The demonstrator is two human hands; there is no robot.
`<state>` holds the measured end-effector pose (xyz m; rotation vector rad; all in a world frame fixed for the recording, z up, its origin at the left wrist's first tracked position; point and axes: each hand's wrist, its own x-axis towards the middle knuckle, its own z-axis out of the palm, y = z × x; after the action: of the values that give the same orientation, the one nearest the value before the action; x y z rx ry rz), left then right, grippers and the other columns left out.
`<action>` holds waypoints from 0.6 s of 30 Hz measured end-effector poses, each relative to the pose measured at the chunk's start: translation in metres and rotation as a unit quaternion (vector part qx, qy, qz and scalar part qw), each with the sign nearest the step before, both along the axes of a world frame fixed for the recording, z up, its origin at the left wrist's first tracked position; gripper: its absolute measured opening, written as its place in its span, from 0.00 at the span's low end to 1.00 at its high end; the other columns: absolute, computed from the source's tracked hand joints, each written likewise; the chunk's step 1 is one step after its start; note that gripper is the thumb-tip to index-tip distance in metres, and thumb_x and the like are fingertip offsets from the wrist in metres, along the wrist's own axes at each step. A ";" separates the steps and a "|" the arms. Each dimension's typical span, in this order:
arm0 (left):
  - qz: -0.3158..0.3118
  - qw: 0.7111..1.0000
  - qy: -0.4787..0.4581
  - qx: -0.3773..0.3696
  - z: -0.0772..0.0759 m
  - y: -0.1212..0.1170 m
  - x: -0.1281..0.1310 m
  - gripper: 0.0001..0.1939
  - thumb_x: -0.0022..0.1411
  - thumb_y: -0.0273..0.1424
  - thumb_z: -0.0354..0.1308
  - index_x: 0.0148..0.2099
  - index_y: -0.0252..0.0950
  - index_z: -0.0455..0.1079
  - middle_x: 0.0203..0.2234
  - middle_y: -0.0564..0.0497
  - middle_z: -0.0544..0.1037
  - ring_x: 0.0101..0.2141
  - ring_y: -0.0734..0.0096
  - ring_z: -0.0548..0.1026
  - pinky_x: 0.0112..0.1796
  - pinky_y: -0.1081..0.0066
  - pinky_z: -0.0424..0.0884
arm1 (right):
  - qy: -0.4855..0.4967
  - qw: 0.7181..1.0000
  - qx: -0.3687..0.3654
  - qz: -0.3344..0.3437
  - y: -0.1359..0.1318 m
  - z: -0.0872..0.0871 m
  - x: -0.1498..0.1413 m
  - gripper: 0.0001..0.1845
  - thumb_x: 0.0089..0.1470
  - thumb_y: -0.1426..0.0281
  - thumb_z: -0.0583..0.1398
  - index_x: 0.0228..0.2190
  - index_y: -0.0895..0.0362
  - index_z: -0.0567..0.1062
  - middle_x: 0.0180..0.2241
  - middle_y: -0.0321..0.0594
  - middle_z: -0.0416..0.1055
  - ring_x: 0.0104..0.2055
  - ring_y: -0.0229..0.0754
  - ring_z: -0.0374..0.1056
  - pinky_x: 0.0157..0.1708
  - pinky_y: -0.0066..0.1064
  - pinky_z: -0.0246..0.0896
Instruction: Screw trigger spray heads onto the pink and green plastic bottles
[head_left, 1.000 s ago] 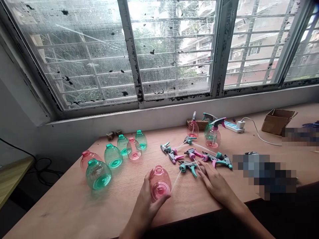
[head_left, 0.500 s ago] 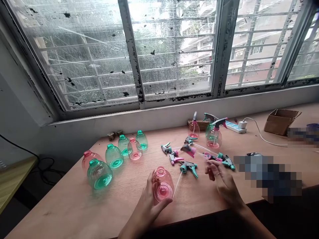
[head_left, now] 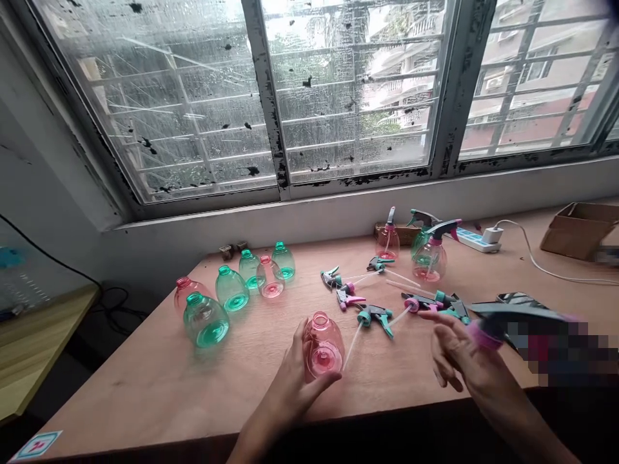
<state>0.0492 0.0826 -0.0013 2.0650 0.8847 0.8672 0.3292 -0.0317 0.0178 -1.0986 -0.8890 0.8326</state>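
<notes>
While the left hand [head_left: 300, 370] cups the pink bottle [head_left: 325, 351] near the worktop's [head_left: 145, 386] front edge, the neck [head_left: 320, 321] stands uncovered — probably for access | right hand [head_left: 471, 361]: beside a blurred trigger head [head_left: 503, 325] | its grip — cannot tell

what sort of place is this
Probably a small indoor workroom, though it could be a room in a home. A big wooden table stands by a window, with several open pink and green bottles and loose spray heads on it.
</notes>
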 end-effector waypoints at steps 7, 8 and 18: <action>0.004 1.000 0.024 0.002 0.007 -0.006 0.001 0.49 0.57 0.39 0.69 0.72 0.44 0.44 0.66 0.38 0.62 0.66 0.48 0.62 0.64 0.47 0.61 | 0.136 0.990 -0.013 -0.022 -0.002 0.003 0.002 0.19 0.52 0.55 0.68 0.28 0.54 0.70 0.20 0.26 0.56 0.15 0.25 0.39 0.14 0.20 0.34; 0.005 1.000 0.024 0.003 0.007 -0.006 0.001 0.49 0.57 0.39 0.69 0.72 0.44 0.45 0.66 0.38 0.62 0.66 0.48 0.62 0.64 0.47 0.61 | 0.148 0.989 0.000 -0.017 -0.001 0.004 0.000 0.17 0.53 0.54 0.68 0.30 0.53 0.72 0.19 0.26 0.55 0.15 0.26 0.40 0.14 0.20 0.34; 0.118 0.992 -0.024 0.046 0.006 -0.003 0.000 0.38 0.58 0.40 0.68 0.64 0.44 0.51 0.60 0.40 0.68 0.59 0.48 0.69 0.60 0.43 0.64 | 0.281 0.956 0.015 0.079 0.027 0.008 -0.013 0.19 0.60 0.53 0.61 0.38 0.55 0.79 0.24 0.35 0.66 0.24 0.36 0.59 0.20 0.22 0.64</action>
<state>0.0492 0.0796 0.0045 2.0356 1.0979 1.0971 0.3165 -0.0051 0.0259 -0.7062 -0.5077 1.1856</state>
